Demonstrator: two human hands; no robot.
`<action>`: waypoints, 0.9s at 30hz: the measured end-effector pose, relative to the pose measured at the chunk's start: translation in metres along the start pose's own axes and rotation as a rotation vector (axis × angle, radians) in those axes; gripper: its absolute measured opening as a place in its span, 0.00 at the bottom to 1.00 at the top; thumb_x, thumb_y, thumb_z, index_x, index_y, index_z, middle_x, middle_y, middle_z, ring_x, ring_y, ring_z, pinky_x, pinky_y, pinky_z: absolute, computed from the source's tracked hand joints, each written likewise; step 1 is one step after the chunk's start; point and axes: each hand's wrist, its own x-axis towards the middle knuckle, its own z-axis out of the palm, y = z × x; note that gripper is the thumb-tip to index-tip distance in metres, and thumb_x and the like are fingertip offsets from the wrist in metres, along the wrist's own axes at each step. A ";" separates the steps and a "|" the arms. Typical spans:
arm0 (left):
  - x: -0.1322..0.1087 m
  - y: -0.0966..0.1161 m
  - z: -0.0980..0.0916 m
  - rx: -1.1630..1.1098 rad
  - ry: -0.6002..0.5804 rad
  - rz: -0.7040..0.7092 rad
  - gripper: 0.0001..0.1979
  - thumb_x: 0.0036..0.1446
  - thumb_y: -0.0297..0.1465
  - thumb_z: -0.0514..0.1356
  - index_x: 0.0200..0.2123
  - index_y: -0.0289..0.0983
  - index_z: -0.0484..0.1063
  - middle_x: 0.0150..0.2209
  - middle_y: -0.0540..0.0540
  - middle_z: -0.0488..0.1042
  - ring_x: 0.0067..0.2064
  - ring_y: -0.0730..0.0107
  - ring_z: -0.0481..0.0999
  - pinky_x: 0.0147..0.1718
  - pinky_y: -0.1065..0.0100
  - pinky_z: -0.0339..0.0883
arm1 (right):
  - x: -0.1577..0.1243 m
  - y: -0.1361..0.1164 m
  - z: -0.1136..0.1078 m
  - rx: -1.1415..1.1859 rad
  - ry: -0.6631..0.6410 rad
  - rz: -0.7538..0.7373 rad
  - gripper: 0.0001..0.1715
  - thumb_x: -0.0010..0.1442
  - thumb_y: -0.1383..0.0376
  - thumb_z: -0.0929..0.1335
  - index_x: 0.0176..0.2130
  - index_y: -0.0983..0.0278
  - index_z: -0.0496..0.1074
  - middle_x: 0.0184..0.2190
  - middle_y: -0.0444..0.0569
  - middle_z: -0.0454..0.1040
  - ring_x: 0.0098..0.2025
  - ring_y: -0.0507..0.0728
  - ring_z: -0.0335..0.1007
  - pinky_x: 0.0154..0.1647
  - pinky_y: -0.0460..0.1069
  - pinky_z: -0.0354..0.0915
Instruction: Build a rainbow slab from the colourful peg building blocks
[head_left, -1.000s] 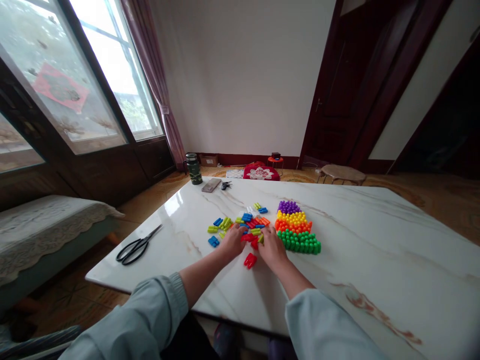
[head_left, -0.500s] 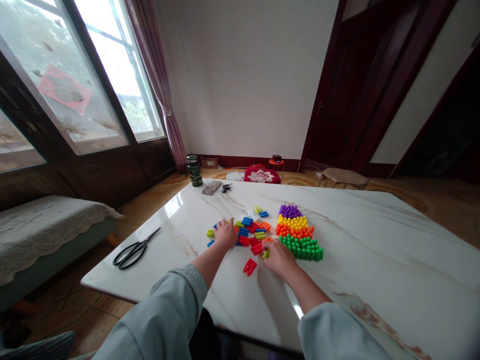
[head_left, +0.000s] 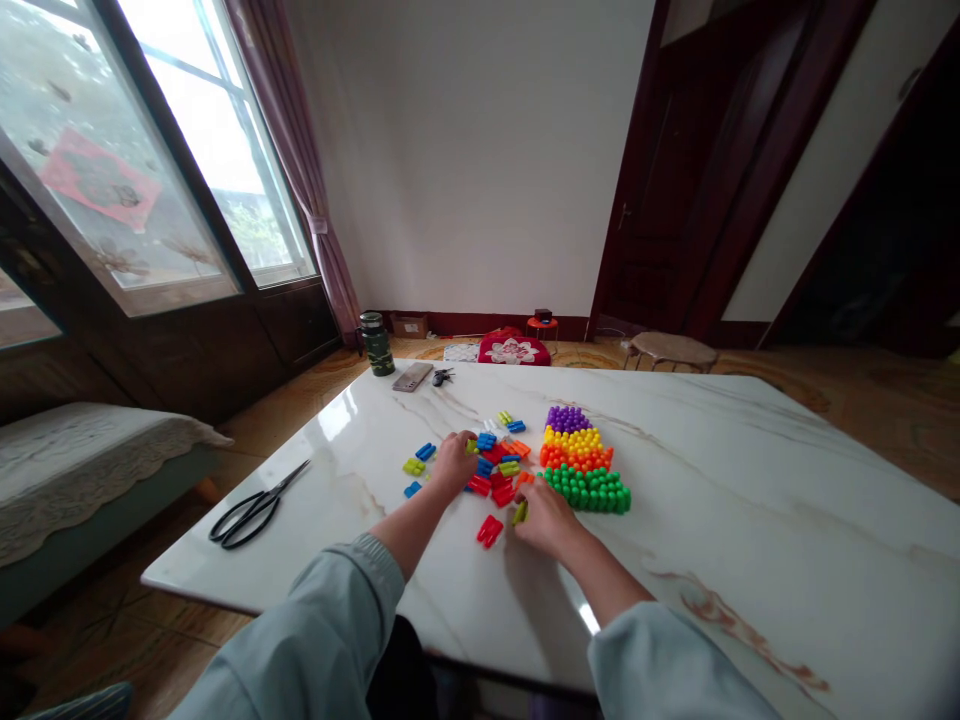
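Observation:
Loose plastic building pieces in several colours lie scattered on the white marble-patterned table (head_left: pixel 675 560). My left hand (head_left: pixel 454 465) reaches into the pile, its fingertips closed on a yellow-green plastic piece (head_left: pixel 471 446). Close to the near side of the pile, my right hand (head_left: pixel 547 517) pinches another yellow-green plastic piece (head_left: pixel 520 513). A red piece (head_left: pixel 490 531) lies on the table just left of that hand. Beyond my right hand stand rows of joined knobbed pieces: green (head_left: pixel 589 490), orange (head_left: pixel 576 458), yellow (head_left: pixel 572 439) and purple (head_left: pixel 568 419).
Black-handled scissors (head_left: pixel 259 508) lie at the table's left. A camouflage-patterned bottle (head_left: pixel 376 345), a phone (head_left: pixel 412 376) and keys (head_left: pixel 442 377) are along the far edge. Behind the table stands a round stool (head_left: pixel 671 348).
My left hand has shifted right within the pile, uncovering blue and yellow-green pieces on its left. My right hand stays near the same place with its piece. The view has turned slightly right.

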 end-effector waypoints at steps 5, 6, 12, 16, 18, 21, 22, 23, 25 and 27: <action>-0.012 0.027 0.010 -0.374 -0.216 -0.070 0.14 0.57 0.25 0.52 0.43 0.35 0.73 0.28 0.48 0.76 0.29 0.72 0.75 0.29 0.72 0.69 | 0.001 0.013 -0.014 0.118 0.191 0.007 0.14 0.48 0.71 0.69 0.38 0.65 0.74 0.39 0.52 0.76 0.42 0.57 0.72 0.44 0.47 0.64; -0.015 0.031 0.013 -0.450 -0.267 -0.073 0.12 0.56 0.25 0.53 0.42 0.34 0.73 0.28 0.48 0.76 0.27 0.73 0.75 0.27 0.73 0.69 | 0.001 0.017 -0.019 0.146 0.214 0.010 0.12 0.49 0.71 0.69 0.37 0.65 0.74 0.37 0.51 0.76 0.41 0.57 0.72 0.43 0.47 0.63; -0.028 0.047 0.029 -0.756 -0.405 -0.083 0.16 0.47 0.20 0.63 0.41 0.33 0.69 0.33 0.45 0.78 0.36 0.69 0.79 0.35 0.70 0.73 | -0.006 0.047 -0.037 0.149 0.277 0.088 0.09 0.56 0.69 0.68 0.39 0.66 0.75 0.38 0.52 0.78 0.40 0.55 0.73 0.42 0.46 0.63; -0.031 0.050 0.038 -0.777 -0.419 -0.094 0.14 0.42 0.19 0.67 0.35 0.33 0.71 0.32 0.46 0.78 0.34 0.69 0.78 0.33 0.69 0.72 | -0.013 0.067 -0.041 0.084 0.272 0.190 0.12 0.55 0.71 0.68 0.41 0.64 0.75 0.42 0.52 0.77 0.42 0.55 0.73 0.43 0.46 0.62; -0.032 0.052 0.042 -0.752 -0.424 -0.085 0.11 0.41 0.21 0.69 0.31 0.32 0.73 0.28 0.48 0.77 0.30 0.72 0.76 0.30 0.72 0.69 | -0.016 0.072 -0.041 0.071 0.247 0.232 0.12 0.53 0.70 0.70 0.40 0.63 0.75 0.39 0.50 0.78 0.41 0.55 0.73 0.40 0.46 0.62; -0.034 0.054 0.048 -0.699 -0.426 -0.061 0.10 0.39 0.25 0.71 0.29 0.32 0.77 0.22 0.52 0.74 0.23 0.78 0.69 0.24 0.75 0.62 | -0.018 0.073 -0.039 0.043 0.224 0.240 0.10 0.50 0.70 0.71 0.36 0.63 0.74 0.34 0.47 0.78 0.37 0.54 0.72 0.35 0.45 0.60; -0.034 0.055 0.049 -0.682 -0.421 -0.054 0.11 0.39 0.26 0.71 0.29 0.32 0.77 0.21 0.53 0.73 0.21 0.79 0.67 0.22 0.76 0.60 | -0.018 0.073 -0.038 0.031 0.217 0.227 0.09 0.49 0.70 0.71 0.35 0.63 0.75 0.34 0.47 0.78 0.36 0.54 0.72 0.34 0.45 0.60; -0.035 0.055 0.049 -0.668 -0.413 -0.048 0.11 0.39 0.26 0.71 0.29 0.32 0.78 0.20 0.54 0.71 0.21 0.80 0.66 0.21 0.76 0.58 | -0.018 0.072 -0.037 0.018 0.209 0.212 0.09 0.49 0.70 0.71 0.34 0.62 0.75 0.33 0.46 0.79 0.36 0.53 0.72 0.34 0.45 0.59; -0.035 0.056 0.049 -0.644 -0.394 -0.040 0.11 0.39 0.28 0.71 0.29 0.32 0.78 0.18 0.55 0.69 0.20 0.80 0.65 0.21 0.76 0.56 | -0.018 0.071 -0.034 -0.007 0.191 0.193 0.08 0.49 0.70 0.71 0.33 0.61 0.76 0.33 0.46 0.79 0.35 0.54 0.72 0.33 0.45 0.58; -0.035 0.055 0.048 -0.623 -0.383 -0.037 0.10 0.40 0.28 0.70 0.30 0.33 0.78 0.18 0.56 0.68 0.20 0.80 0.64 0.21 0.76 0.56 | -0.017 0.071 -0.031 -0.036 0.177 0.187 0.08 0.49 0.69 0.71 0.33 0.61 0.76 0.34 0.46 0.79 0.36 0.54 0.73 0.32 0.45 0.58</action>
